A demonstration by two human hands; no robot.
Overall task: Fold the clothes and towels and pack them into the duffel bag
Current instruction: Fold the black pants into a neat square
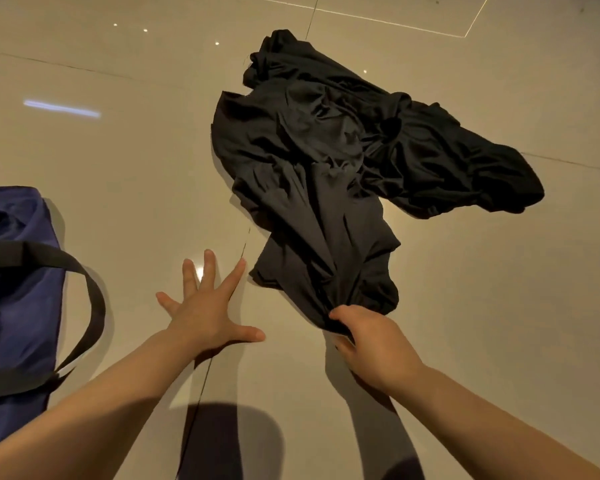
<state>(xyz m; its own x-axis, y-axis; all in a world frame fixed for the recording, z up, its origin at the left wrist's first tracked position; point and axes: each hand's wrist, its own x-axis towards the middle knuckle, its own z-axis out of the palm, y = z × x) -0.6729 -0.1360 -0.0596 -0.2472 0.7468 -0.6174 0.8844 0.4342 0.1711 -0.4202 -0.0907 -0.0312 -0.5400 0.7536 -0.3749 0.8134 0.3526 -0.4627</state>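
Glossy beige floor tiles (pixel 118 150) carry all items observed. Black clothes (pixel 343 161) lie crumpled in a heap at centre-right; whether this is one garment or several cannot be determined from the folds. Right hand (pixel 371 344) grips the near end of the cloth, fingers curled round a bunched fold. Left hand (pixel 205 310) is spread wide with fingers straight, holding nothing, just beside the cloth's near corner. Blue duffel bag (pixel 11 289) with a black strap (pixel 84 299) sits at the left edge, well apart from the heap.
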